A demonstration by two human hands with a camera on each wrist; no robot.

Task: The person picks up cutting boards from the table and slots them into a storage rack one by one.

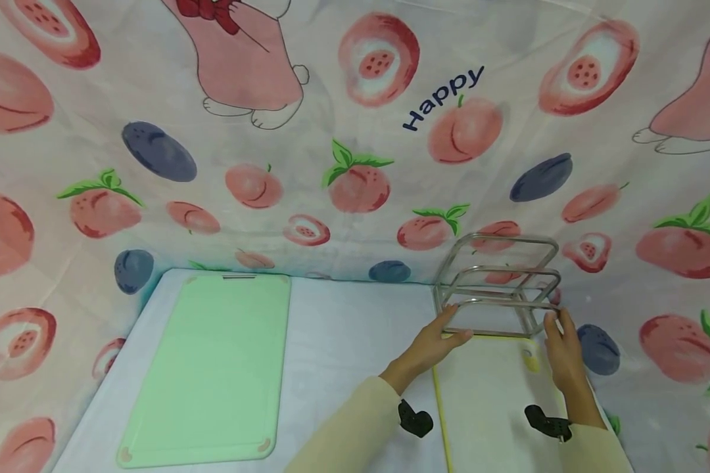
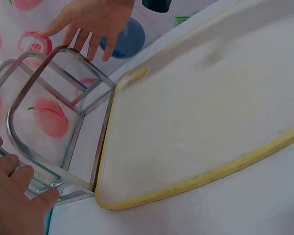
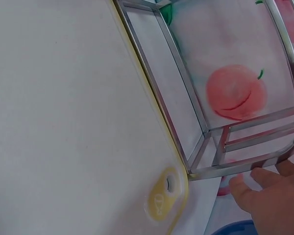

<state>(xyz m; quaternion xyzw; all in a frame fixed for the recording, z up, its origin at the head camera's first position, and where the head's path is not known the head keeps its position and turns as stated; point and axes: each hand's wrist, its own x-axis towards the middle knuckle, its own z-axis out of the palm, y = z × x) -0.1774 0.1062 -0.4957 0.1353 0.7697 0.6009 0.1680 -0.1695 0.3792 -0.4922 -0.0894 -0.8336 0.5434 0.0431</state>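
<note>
A metal rack (image 1: 511, 303) with several upright hoops stands at the back right, against the patterned cloth. My left hand (image 1: 426, 348) is at its left side, fingers by the front hoop and thumb held apart. On the opposite side, my right hand (image 1: 562, 351) has its fingers extended along the rack's right edge; the left wrist view shows those fingers spread loosely at the hoop. Neither hand is visibly curled round a bar. A white cutting board (image 1: 491, 401) with a yellow rim lies flat in front of the rack, its far edge against the rack's base.
A pale green cutting board (image 1: 213, 368) lies flat on the left of the white table (image 1: 343, 341). Fruit-printed cloth (image 1: 307, 151) rises behind the table and along both sides. Dark wrist devices (image 1: 415, 418) sit at both sleeves.
</note>
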